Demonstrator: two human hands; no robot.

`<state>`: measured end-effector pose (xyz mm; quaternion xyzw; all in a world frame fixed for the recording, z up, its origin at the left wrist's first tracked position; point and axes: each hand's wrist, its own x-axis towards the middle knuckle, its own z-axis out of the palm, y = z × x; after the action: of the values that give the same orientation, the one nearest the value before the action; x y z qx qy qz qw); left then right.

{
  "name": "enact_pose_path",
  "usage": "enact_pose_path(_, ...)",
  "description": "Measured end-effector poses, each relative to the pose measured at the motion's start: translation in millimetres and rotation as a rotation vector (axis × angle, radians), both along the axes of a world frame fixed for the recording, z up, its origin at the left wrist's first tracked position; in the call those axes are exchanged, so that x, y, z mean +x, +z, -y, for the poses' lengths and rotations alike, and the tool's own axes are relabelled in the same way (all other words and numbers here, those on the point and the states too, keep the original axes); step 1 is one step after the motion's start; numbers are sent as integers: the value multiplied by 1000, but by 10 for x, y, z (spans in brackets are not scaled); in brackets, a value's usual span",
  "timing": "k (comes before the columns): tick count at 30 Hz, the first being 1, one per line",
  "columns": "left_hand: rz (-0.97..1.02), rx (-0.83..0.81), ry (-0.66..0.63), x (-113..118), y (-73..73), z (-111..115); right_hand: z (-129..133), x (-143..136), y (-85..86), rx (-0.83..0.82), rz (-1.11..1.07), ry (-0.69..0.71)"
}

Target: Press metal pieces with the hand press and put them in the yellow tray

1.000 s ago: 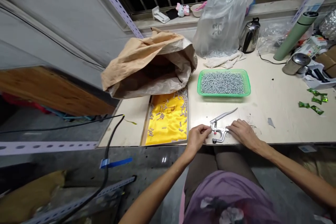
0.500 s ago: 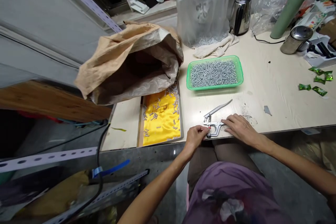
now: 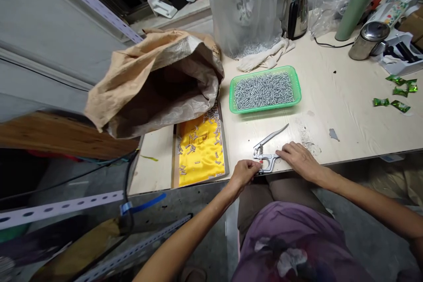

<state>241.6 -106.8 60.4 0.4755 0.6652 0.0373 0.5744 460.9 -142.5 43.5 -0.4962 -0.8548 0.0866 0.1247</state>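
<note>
Lying near the table's front edge are silver hand pliers (image 3: 270,157), with a spring, a small red part and one long handle sticking up and away. At their jaw end, my left hand (image 3: 244,172) has thumb and forefinger pinched together; whatever lies between the fingertips is too small to make out. My right hand (image 3: 299,158) grips the tail of the pliers' lower handle with its fingertips, the palm low over the table. Beyond the pliers stands a green plastic basket (image 3: 232,108) full of small silvery metal pins.
To the left, a shallow tray lined with yellow cloth (image 3: 198,172) carries scattered pins. A large brown sack (image 3: 132,70) gapes over its far end. Behind are a clear plastic bag (image 3: 244,9), a cloth (image 3: 264,58) and a steel kettle (image 3: 295,9). Green-wrapped candies (image 3: 400,105) lie right.
The view has shifted slightly. My left fingers are still pinched at the jaw end, and my right hand stays at the handle. The pliers have hardly moved.
</note>
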Motion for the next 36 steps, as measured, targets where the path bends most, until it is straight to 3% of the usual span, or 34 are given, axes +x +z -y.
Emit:
enact_pose_path(5, 28, -54, 73, 10, -14, 17, -215, 165, 18, -59, 6, -21)
enact_pose_path(12, 15, -35, 111, 47, 31, 34, -549, 268, -8, -125, 69, 71)
enact_pose_path(21, -16, -34, 55, -6, -49, 30, -576, 163, 253, -152, 193, 65)
enact_pose_path(24, -135, 151, -72, -38, -15, 74, -550, 136, 288, -132, 206, 52)
enact_pose_path(28, -277, 718, -358, 52, 59, 97, -496, 91, 296, -141, 196, 22)
enact_pose_path(30, -277, 909, -547, 171, 51, 40, -469, 70, 301, -150, 189, 8)
enact_pose_path(33, -250, 1032, -787, 356, -23, -122, -444, 55, 324, -162, 188, 15)
enact_pose_path(36, -212, 1003, -929, 457, -82, -269, -439, 48, 364, -198, 222, 33)
